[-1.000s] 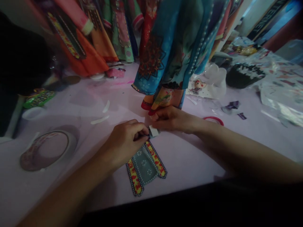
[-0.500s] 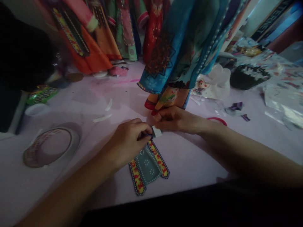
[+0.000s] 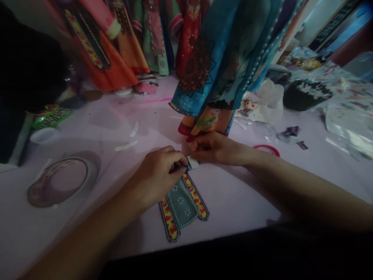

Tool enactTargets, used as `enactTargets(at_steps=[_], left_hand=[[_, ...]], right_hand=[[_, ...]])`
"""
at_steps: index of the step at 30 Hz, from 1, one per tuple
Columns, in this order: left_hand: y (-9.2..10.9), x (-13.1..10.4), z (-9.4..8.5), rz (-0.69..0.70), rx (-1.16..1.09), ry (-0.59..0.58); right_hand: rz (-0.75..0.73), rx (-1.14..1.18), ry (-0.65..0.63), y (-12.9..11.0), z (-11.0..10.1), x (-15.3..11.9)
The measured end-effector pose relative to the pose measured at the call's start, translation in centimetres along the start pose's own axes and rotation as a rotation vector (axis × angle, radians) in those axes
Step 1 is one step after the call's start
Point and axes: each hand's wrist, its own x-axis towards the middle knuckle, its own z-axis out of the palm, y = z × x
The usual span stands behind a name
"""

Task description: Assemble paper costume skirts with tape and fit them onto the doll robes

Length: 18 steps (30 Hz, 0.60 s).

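A small doll-garment piece (image 3: 183,206) lies flat on the table, grey-green with white dots and two yellow-and-red trimmed side bands. My left hand (image 3: 163,169) is closed over its upper end, thumb and forefinger pinched there. A small white strip (image 3: 192,162) shows on that end, between the hands. My right hand (image 3: 214,147) is closed with its fingertips pinched at the strip's far edge; the exact grip is hidden. Right behind it stands a doll in a blue robe (image 3: 201,74), an orange-and-red hem underneath.
A wide tape roll (image 3: 61,182) lies at left on the pinkish table (image 3: 233,217). Several dressed dolls, one in an orange skirt (image 3: 113,74), stand at the back. A red ring (image 3: 268,149), purple scraps (image 3: 291,132), a dark bowl (image 3: 305,95) and plastic wrap (image 3: 349,120) are at right.
Almost nothing differs. The white strip has shifted very slightly at my right fingertips, while both hands and the garment piece keep their places.
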Motion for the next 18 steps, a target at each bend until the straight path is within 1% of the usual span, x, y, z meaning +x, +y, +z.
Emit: enactTargets(at_steps=[5, 8, 13, 18], left_hand=[[-0.1, 0.07, -0.02, 0.007, 0.007, 0.01], [-0.08, 0.14, -0.01, -0.002, 0.02, 0.005], [0.0, 0.09, 0.02, -0.027, 0.016, 0.008], [0.17, -0.05, 0.02, -0.065, -0.008, 0.021]], right_hand=[[0.001, 0.029, 0.002, 0.28, 0.11, 0.04], [-0.011, 0.002, -0.006, 0.42, 0.15, 0.08], [-0.009, -0.112, 0.047, 0.3, 0.46, 0.0], [0.024, -0.295, 0.113, -0.52, 0.99, -0.19]])
